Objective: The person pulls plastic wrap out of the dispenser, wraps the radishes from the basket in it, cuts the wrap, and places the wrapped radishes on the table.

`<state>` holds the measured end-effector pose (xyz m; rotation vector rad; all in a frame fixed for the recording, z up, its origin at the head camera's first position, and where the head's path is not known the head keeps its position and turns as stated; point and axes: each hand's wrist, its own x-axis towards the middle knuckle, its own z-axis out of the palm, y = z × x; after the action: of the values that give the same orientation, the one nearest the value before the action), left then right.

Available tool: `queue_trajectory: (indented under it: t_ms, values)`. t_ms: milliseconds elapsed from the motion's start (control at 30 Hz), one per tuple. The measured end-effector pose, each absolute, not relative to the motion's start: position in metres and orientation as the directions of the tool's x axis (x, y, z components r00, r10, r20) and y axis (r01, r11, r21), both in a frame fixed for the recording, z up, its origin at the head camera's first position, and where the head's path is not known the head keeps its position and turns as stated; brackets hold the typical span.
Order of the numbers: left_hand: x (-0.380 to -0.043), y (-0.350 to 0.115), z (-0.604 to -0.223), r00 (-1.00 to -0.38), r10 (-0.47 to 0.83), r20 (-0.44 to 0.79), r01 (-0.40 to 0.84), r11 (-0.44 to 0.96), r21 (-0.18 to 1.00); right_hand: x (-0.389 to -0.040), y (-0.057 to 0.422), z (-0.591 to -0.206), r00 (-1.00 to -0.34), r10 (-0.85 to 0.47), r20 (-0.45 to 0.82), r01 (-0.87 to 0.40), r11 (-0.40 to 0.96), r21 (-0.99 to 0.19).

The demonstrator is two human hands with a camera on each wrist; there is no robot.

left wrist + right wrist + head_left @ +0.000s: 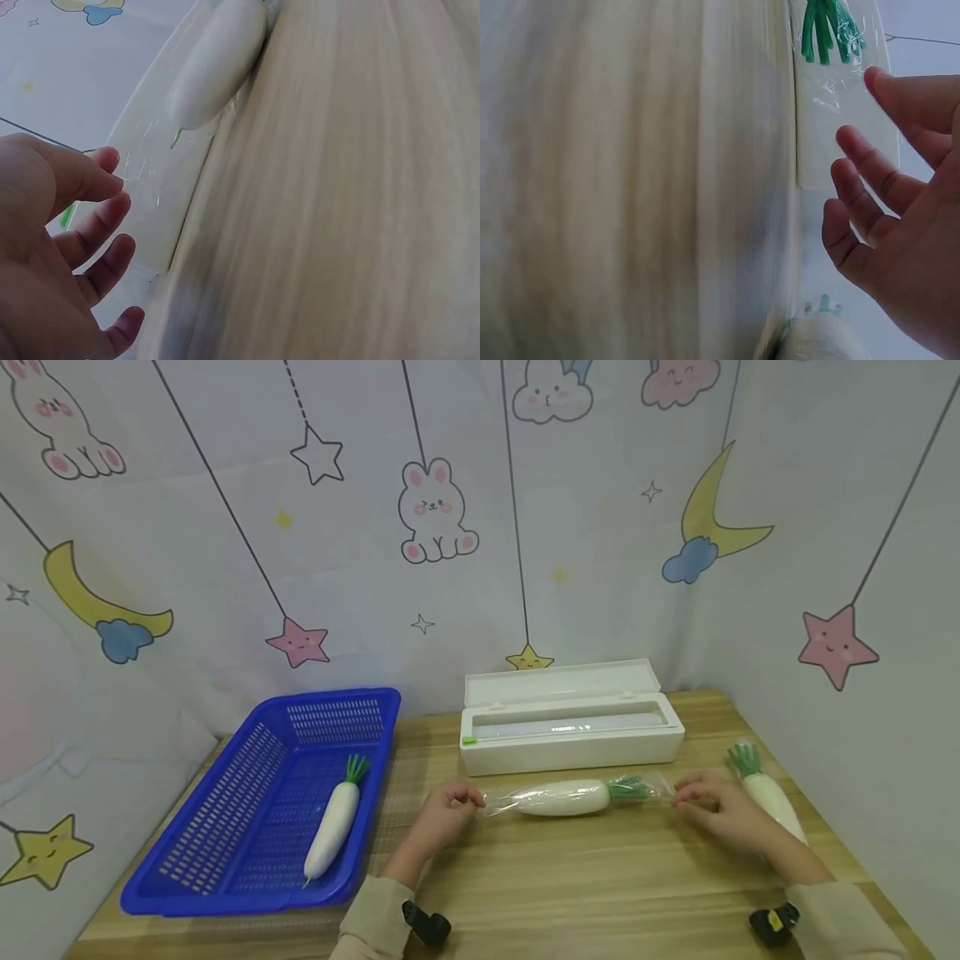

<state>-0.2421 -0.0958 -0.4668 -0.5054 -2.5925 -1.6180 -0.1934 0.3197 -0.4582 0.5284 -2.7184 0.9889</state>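
Note:
A white radish [566, 797] with green stalks, wrapped in clear plastic film, lies crosswise in front of the white box. At the film's left end, my left hand [448, 810] pinches the twisted plastic between thumb and index finger, the other fingers loosely bent in the left wrist view. The film's right end, beyond the green stalks [831, 31], is between the thumb and index finger of my right hand [723, 814]. That hand's remaining fingers are spread and slightly bent. The pinched film itself is thin and hard to see.
Behind the radish stands a white film dispenser box [573, 752], lid raised, with a roll inside. A blue basket [255, 893] at left holds one radish [332, 831]. Another radish [772, 802] lies by the right edge of the wooden table [585, 893]. A patterned cloth hangs behind.

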Motion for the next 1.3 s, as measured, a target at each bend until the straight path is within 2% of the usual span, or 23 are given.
queue_trajectory:
  t_ms: [200,333,567,633,700,800,967,1133,1300]
  values:
    - [-0.243,-0.094,-0.470,-0.949,0.259,0.177,0.298,0.569,0.767,-0.197,0.320,-0.462,-0.909,-0.282,0.308,-0.408,0.758,-0.509]
    - [-0.242,-0.094,-0.469,-0.949,0.275,0.155,0.300,0.632,0.714,-0.199,0.318,-0.461,-0.911,-0.296,0.287,-0.406,0.765,-0.499]
    - [-0.242,-0.095,-0.463,-0.942,0.269,0.201,0.325,0.576,0.750,-0.200,0.319,-0.445,-0.955,-0.237,0.178,-0.297,0.781,-0.549]
    - [-0.244,-0.094,-0.460,-0.940,0.257,0.223,0.332,0.555,0.763,-0.203,0.318,-0.437,-0.961,-0.202,0.191,-0.276,0.784,-0.556]
    - [-0.247,-0.092,-0.455,-0.944,0.251,0.215,0.321,0.550,0.771,-0.207,0.316,-0.431,-0.949,-0.208,0.237,-0.308,0.773,-0.554]
    - [-0.253,-0.088,-0.449,-0.951,0.273,0.141,0.281,0.584,0.762,-0.214,0.312,-0.427,-0.907,-0.277,0.317,-0.411,0.751,-0.517]
    - [-0.265,-0.080,-0.444,-0.948,0.318,-0.028,0.195,0.644,0.740,-0.225,0.306,-0.432,-0.847,-0.421,0.324,-0.528,0.740,-0.417]
    - [-0.274,-0.078,-0.441,-0.944,0.296,-0.145,0.085,0.644,0.761,-0.228,0.302,-0.438,-0.862,-0.451,0.231,-0.506,0.740,-0.444]
    - [-0.276,-0.080,-0.441,-0.897,0.340,-0.282,-0.024,0.600,0.800,-0.230,0.299,-0.443,-0.872,-0.467,0.145,-0.468,0.713,-0.523]
